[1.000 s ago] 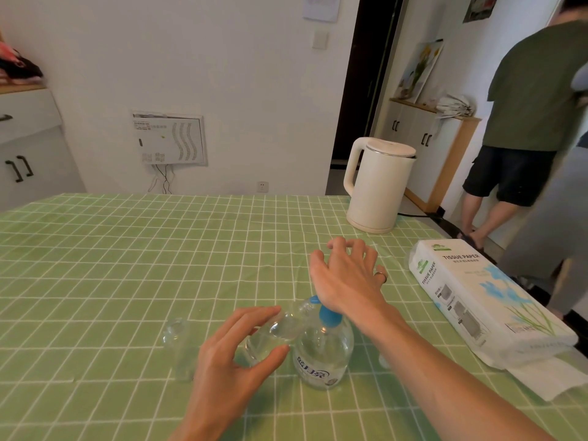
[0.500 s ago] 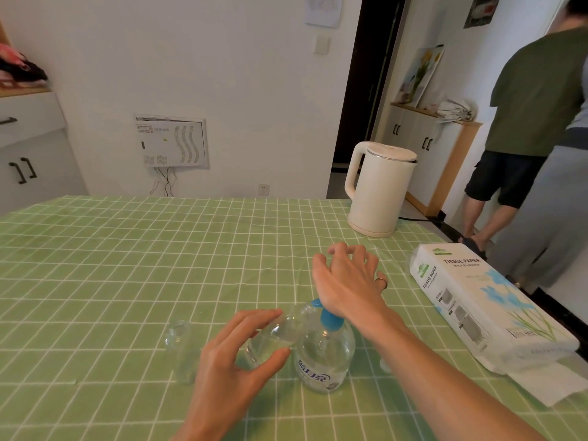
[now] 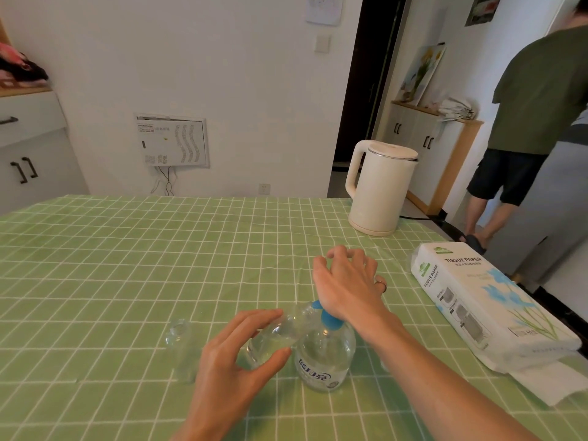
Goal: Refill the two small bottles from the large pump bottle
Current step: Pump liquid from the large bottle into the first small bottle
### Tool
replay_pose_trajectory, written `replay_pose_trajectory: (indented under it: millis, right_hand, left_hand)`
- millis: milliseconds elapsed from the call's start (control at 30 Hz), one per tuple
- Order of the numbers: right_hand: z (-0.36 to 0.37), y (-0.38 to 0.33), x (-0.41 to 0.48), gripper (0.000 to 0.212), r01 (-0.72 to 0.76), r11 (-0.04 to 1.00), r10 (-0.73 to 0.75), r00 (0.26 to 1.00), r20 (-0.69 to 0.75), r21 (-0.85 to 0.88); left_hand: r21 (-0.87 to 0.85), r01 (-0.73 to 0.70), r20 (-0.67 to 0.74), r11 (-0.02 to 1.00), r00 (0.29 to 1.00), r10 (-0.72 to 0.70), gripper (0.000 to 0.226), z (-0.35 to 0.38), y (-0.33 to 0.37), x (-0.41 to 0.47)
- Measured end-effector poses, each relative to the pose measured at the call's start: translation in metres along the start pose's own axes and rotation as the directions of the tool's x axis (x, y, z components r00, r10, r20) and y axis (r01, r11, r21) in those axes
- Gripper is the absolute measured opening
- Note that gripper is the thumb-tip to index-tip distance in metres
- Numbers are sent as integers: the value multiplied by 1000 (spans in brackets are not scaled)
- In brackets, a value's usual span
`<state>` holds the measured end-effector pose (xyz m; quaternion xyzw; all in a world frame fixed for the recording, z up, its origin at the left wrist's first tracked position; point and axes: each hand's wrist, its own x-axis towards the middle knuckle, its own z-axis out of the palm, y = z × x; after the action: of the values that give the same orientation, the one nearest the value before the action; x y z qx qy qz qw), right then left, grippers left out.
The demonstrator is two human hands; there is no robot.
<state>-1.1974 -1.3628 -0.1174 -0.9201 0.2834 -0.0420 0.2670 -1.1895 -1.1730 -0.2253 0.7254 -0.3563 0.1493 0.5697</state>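
We fill the first one.
Left hand (image 3: 235, 354) grips a small clear bottle (image 3: 276, 333); loose right hand (image 3: 346, 281) pushes the big clear blue-topped pump bottle (image 3: 324, 354); another small clear bottle (image 3: 183, 345) waits.

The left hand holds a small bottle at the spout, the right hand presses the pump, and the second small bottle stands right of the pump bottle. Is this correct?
No. The head view shows the second small bottle standing left of the pump bottle, past the left hand. The rest is correct.
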Motion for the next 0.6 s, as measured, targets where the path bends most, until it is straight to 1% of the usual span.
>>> replay_pose_trajectory:
  millis: [133,233,400,600]
  right_hand:
    - [-4,-2,1,48,16,1000,-17,1000,-18,-11]
    - [-1,-1,2,48,-4,1000,4,1000,6,17]
    - [3,1,3,50,-22,1000,22,999,35,-12]
    - [1,0,2,50,-13,1000,13,1000,10,-10]
  left_hand:
    - [-1,2,0,1000,1000,-2,45,0,0,0]
    - [-2,-1,0,1000,1000,1,45,0,0,1]
    - [-14,-1,-7,1000,1000,1,46,0,1,1]
    - [-25,-4,-19,1000,1000,3,45,1,1,1]
